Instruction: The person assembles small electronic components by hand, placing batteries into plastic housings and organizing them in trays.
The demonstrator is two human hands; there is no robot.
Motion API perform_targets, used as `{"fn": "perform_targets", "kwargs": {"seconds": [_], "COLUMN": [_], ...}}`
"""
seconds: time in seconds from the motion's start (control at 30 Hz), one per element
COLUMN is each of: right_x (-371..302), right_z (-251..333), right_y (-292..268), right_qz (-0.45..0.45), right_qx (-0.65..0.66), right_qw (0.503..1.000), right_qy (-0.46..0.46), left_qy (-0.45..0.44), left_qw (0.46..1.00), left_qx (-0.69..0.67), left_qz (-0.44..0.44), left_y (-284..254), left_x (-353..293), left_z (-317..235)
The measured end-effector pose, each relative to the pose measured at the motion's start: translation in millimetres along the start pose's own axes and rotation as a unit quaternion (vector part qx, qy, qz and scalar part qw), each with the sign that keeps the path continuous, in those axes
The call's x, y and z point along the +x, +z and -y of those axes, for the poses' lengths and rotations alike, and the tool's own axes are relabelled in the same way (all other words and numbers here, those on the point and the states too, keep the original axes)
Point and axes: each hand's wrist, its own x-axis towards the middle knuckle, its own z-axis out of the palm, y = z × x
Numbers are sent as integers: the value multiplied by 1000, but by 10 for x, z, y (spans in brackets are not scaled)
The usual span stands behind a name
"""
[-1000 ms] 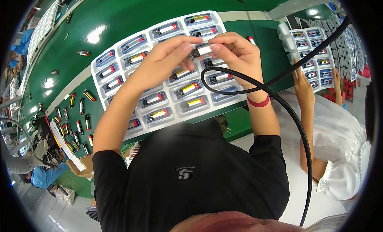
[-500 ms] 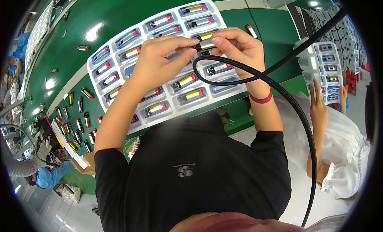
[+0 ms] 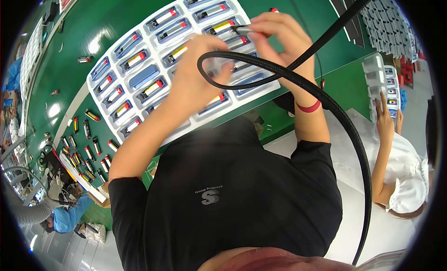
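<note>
Fingers (image 3: 271, 27) bent, right hand (image 3: 288, 40) pinches battery (image 3: 243, 30); left hand (image 3: 189, 73) half-curled

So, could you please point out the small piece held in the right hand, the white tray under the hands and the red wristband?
Small held piece (image 3: 244, 30): head view, on its blurred grey body.
White tray (image 3: 234, 102): head view, on its near rim.
Red wristband (image 3: 309, 108): head view, on the band's middle.

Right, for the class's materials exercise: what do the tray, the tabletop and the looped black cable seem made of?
Tray: probably thin moulded plastic, white; its rounded pockets suggest it.
Tabletop: smooth, glossy green, perhaps a rubber or vinyl covering; glare shows the sheen.
Cable: apparently braided fibre sleeving; woven texture shows, core hidden.
</note>
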Motion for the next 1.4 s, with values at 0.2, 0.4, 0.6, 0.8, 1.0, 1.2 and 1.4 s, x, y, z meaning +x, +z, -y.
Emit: {"fn": "perform_targets", "kwargs": {"seconds": [0.2, 0.4, 0.6, 0.8, 1.0, 1.2, 1.4], "right_x": [-54, -27, 293, 639, 739, 688, 620], "right_z": [-191, -110, -87, 371, 509, 495, 417], "right_y": [35, -10, 175, 782, 928, 970, 1048], "right_qz": [-29, -68, -39, 105, 123, 85, 77], "right_qx": [307, 381, 505, 465, 416, 384, 349], "right_qw": [931, 872, 805, 818, 851, 869, 887], "right_qy": [194, 301, 310, 322, 296, 301, 292], "left_qy": [196, 100, -293, -230, -177, -185, -177], "left_qw": [887, 929, 888, 911, 921, 911, 917], "left_qx": [160, 73, -181, -333, -331, -353, -351], "left_qz": [386, 349, 303, 79, 101, 103, 74], "left_y": [298, 160, -954, -1259, -1143, -1118, -986], "left_x": [-225, -195, 96, 189, 205, 211, 227], "left_z": [18, -104, 186, 253, 185, 233, 222]}}
